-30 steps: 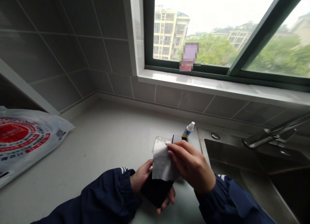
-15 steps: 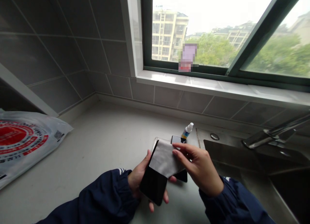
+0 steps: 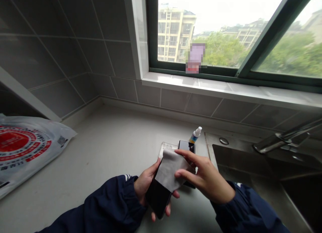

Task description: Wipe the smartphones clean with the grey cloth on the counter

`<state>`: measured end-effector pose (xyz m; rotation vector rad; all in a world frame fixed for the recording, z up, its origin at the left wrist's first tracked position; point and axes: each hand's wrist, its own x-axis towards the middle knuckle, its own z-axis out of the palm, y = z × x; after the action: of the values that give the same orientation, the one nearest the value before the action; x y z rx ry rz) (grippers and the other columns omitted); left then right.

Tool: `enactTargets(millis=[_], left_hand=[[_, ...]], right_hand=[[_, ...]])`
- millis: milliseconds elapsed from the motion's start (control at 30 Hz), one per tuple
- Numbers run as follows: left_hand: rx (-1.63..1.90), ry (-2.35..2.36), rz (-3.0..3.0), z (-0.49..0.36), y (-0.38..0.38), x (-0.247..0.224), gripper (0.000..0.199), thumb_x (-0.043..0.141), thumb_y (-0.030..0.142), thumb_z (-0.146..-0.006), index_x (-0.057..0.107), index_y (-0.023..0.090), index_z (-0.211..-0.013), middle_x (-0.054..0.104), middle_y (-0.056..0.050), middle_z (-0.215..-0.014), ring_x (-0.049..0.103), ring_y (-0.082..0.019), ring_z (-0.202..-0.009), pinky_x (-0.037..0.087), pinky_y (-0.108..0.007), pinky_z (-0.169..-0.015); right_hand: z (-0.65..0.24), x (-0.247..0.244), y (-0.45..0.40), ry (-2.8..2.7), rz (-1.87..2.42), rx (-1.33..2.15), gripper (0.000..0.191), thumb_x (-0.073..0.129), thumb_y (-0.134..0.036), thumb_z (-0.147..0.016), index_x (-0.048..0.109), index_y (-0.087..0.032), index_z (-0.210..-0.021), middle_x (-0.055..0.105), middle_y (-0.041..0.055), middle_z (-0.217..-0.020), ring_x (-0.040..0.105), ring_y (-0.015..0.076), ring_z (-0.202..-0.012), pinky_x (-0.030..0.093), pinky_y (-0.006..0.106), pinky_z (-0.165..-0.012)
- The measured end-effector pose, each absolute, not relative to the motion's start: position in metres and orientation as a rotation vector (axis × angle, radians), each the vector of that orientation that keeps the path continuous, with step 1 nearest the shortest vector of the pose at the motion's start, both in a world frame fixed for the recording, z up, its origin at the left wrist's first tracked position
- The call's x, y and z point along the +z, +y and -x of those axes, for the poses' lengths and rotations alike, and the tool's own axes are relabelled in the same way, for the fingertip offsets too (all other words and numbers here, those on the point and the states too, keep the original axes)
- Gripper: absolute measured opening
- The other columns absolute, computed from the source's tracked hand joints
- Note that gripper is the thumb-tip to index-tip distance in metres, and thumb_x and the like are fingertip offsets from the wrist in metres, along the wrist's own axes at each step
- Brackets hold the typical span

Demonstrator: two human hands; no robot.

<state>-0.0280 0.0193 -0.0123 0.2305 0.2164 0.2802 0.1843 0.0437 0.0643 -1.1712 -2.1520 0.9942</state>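
A black smartphone [image 3: 158, 200] lies tilted in my left hand [image 3: 145, 184], the thumb along its near edge and fingertips curling out from underneath. Over its upper part is spread a grey cleaning cloth [image 3: 169, 169] with zigzag edges. My right hand [image 3: 205, 174] has its index fingertip and thumb on the cloth, set apart, with the cloth between them. Behind the hands, a clear phone case [image 3: 165, 146] rests on the counter, partly covered. Next to it lies a second dark phone [image 3: 186, 145], and a small white-capped spray bottle [image 3: 195, 135] is just beyond.
To the right is a steel sink [image 3: 210, 149] with a faucet [image 3: 271, 142]. A printed plastic bag [image 3: 32, 142] sits on the pale counter [image 3: 108, 132] at left. A tiled wall and window sill [image 3: 213, 88] bound the back.
My right thumb has moved down and away from the index finger across the cloth. The phone and cloth have shifted slightly downward in view, showing more of the clear case.
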Motion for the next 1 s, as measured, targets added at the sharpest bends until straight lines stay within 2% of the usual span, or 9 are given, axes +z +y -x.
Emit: enactTargets(millis=[200, 267, 433, 700, 867, 1000], left_hand=[[0.268, 0.235, -0.173, 0.028, 0.018, -0.020, 0.083, 0.021, 0.079, -0.080, 0.064, 0.014, -0.109, 0.071, -0.016, -0.094, 0.071, -0.034, -0.069, 0.053, -0.040, -0.040], [0.279, 0.234, -0.165, 0.029, 0.018, -0.024, 0.079, 0.023, 0.079, -0.080, 0.065, 0.016, -0.106, 0.071, -0.015, -0.097, 0.071, -0.034, -0.070, 0.053, -0.041, -0.041], [0.251, 0.181, -0.154, 0.030, 0.018, -0.028, 0.085, 0.025, 0.079, -0.079, 0.066, 0.007, -0.099, 0.070, -0.019, -0.095, 0.070, -0.035, -0.070, 0.053, -0.042, -0.041], [0.208, 0.129, -0.248, 0.032, 0.022, -0.026, 0.102, 0.013, 0.088, -0.071, 0.061, 0.006, -0.108, 0.068, -0.019, -0.090, 0.070, -0.033, -0.070, 0.054, -0.040, -0.043], [0.151, 0.112, -0.235, 0.034, 0.024, -0.024, 0.109, 0.007, 0.091, -0.066, 0.059, 0.005, -0.108, 0.068, -0.021, -0.086, 0.070, -0.034, -0.069, 0.053, -0.039, -0.040], [0.154, -0.019, -0.196, 0.034, 0.026, -0.027, 0.104, 0.010, 0.090, -0.068, 0.055, 0.008, -0.113, 0.069, -0.023, -0.090, 0.070, -0.035, -0.075, 0.054, -0.042, -0.042]], right_hand=[[-0.179, 0.060, 0.040, -2.094, 1.224, 1.106, 0.062, 0.073, -0.050, -0.077, 0.052, -0.027, -0.131, 0.060, -0.0017, -0.080, 0.055, 0.0145, -0.067, 0.046, 0.024, -0.062], [-0.176, 0.060, 0.038, -2.095, 1.233, 1.117, 0.069, 0.075, -0.051, -0.074, 0.049, -0.027, -0.133, 0.063, -0.0007, -0.086, 0.058, 0.0153, -0.070, 0.047, 0.025, -0.064], [-0.172, 0.061, 0.032, -2.125, 1.292, 1.058, 0.086, 0.081, -0.052, -0.066, 0.042, -0.027, -0.139, 0.064, 0.0038, -0.108, 0.063, 0.0206, -0.089, 0.050, 0.030, -0.079], [-0.174, 0.063, 0.028, -2.235, 1.396, 0.986, 0.102, 0.078, -0.064, -0.060, 0.039, -0.018, -0.142, 0.057, 0.0140, -0.130, 0.056, 0.0304, -0.116, 0.046, 0.038, -0.094], [-0.176, 0.062, 0.032, -2.250, 1.395, 1.017, 0.103, 0.078, -0.067, -0.056, 0.043, -0.019, -0.140, 0.062, 0.0122, -0.125, 0.060, 0.0299, -0.111, 0.047, 0.037, -0.092], [-0.180, 0.067, 0.037, -2.247, 1.354, 1.049, 0.089, 0.077, -0.066, -0.059, 0.053, -0.020, -0.132, 0.069, 0.0074, -0.111, 0.065, 0.0271, -0.101, 0.049, 0.033, -0.086]])
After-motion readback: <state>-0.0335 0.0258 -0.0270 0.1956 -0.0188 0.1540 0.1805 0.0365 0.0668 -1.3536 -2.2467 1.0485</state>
